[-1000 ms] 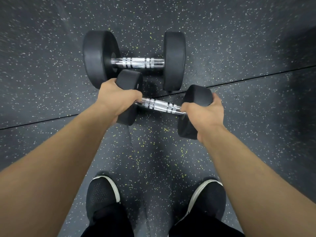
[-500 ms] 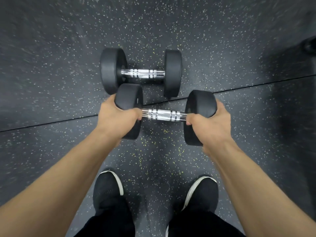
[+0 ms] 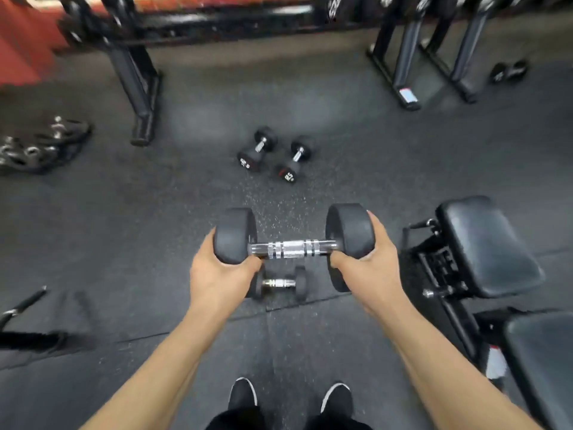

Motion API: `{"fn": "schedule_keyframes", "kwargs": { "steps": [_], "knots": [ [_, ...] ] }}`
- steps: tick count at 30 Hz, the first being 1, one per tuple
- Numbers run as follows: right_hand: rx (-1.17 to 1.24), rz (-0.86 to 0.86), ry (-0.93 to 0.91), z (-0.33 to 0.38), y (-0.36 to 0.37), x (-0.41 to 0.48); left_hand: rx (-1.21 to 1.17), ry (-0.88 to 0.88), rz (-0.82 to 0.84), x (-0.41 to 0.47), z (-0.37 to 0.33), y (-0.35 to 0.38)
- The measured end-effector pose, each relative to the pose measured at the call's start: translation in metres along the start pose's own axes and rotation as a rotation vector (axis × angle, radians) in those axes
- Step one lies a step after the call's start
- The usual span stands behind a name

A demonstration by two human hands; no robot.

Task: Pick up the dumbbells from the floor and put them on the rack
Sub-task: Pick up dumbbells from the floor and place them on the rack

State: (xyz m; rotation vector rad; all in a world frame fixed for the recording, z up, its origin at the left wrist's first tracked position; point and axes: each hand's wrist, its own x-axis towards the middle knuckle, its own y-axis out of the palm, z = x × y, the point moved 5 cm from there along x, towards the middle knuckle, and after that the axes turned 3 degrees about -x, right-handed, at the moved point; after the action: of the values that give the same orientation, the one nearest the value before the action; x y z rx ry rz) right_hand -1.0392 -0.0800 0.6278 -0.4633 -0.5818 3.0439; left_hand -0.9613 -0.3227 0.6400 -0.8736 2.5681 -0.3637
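I hold a black dumbbell (image 3: pixel 293 249) with a chrome handle level in front of me, well above the floor. My left hand (image 3: pixel 218 274) cups its left head from below and my right hand (image 3: pixel 367 268) cups its right head. A second dumbbell (image 3: pixel 280 283) lies on the floor directly beneath it, partly hidden by my left hand. Two smaller dumbbells (image 3: pixel 257 149) (image 3: pixel 294 162) lie farther ahead on the floor. The dumbbell rack (image 3: pixel 136 72) stands along the back, its lower rail and legs in view.
A black padded bench (image 3: pixel 483 243) stands close on my right. Another rack's legs (image 3: pixel 406 57) are at the back right with a small dumbbell (image 3: pixel 508 71) beside them. A pile of chrome parts (image 3: pixel 37 144) lies at the left. My shoes (image 3: pixel 291 395) are at the bottom.
I have stood up with the dumbbell: it rose away from the floor, the one beneath it shrank, and the view tilted up to reveal racks, bench and more dumbbells.
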Motion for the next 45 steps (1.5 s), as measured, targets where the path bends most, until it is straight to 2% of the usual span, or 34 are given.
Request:
{"fn": "schedule_keyframes", "kwargs": {
  "steps": [5, 8, 12, 16, 23, 31, 38, 45],
  "knots": [
    [0.058, -0.080, -0.427, 0.218, -0.050, -0.049, -0.191, 0.316, -0.107, -0.040, -0.184, -0.097],
    [0.151, -0.133, -0.632, 0.326, -0.067, -0.089, -0.275, 0.528, -0.156, -0.059, -0.277, -0.158],
    [0.297, -0.225, -0.825, 0.435, -0.080, -0.133, -0.317, 0.775, -0.196, -0.082, -0.388, -0.233],
    [0.433, -0.298, -0.938, 0.513, -0.082, -0.153, -0.366, 0.941, -0.241, -0.089, -0.465, -0.286],
    [0.459, -0.280, -1.104, 0.601, -0.066, -0.117, -0.416, 1.089, -0.322, -0.049, -0.527, -0.309],
    [0.435, -0.198, -1.178, 0.674, -0.009, -0.024, -0.409, 1.105, -0.437, 0.048, -0.561, -0.319],
    [0.416, -0.157, -1.164, 0.724, 0.089, 0.072, -0.396, 1.064, -0.463, 0.188, -0.573, -0.339],
    [0.400, -0.193, -1.083, 0.781, 0.233, 0.180, -0.321, 1.014, -0.419, 0.370, -0.595, -0.386]
  ]
}}
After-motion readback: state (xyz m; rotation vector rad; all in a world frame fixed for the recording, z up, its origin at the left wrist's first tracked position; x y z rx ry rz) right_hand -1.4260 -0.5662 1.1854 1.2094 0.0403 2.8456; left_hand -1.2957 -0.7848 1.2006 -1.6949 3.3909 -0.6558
